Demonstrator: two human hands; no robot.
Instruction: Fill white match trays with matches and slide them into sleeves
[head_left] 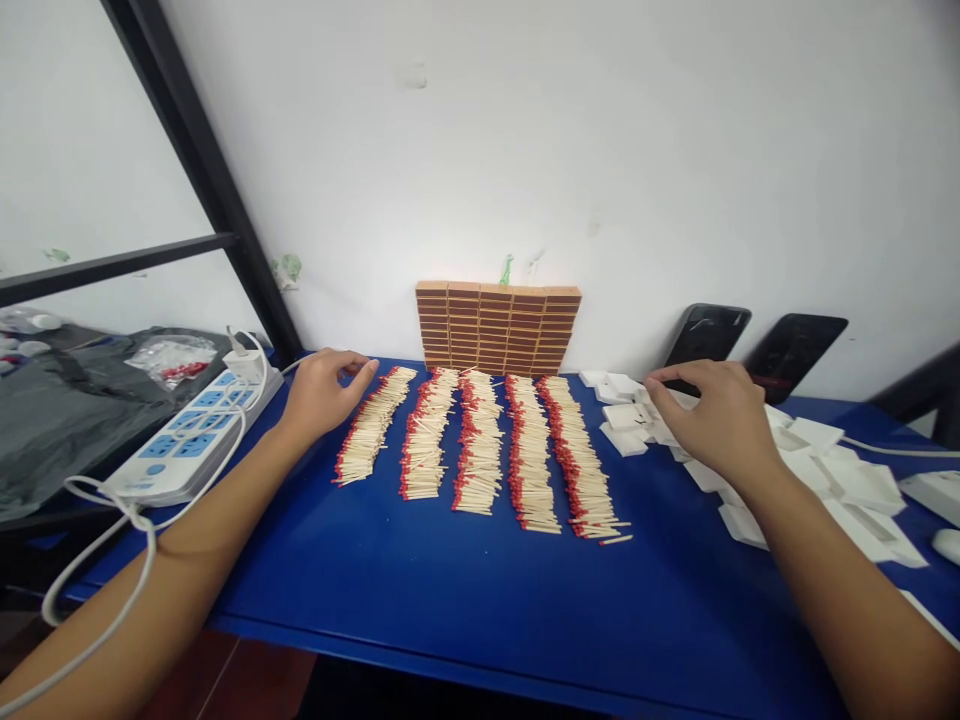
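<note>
My left hand [326, 390] hovers at the upper end of the leftmost row of matches [367, 430], thumb and forefinger drawn together. Whatever may be between those fingertips is too small to make out. Beside that row run several more rows of red-tipped matches [480, 445], laid out on the blue table [420, 590]. On the right, my right hand [716, 415] pinches at the edge of a white matchbox tray [637, 395]. More white trays [832, 475] lie heaped under and beside my right wrist, partly hidden by the arm.
Stacked matchbox sleeves [499, 330] stand against the white wall [525, 130]. Two dark phones [709, 335] lean there at the right. On the left lie a power strip [187, 430] with a white cable [150, 545], and a dark plastic bag [75, 410] beyond the black frame [217, 200].
</note>
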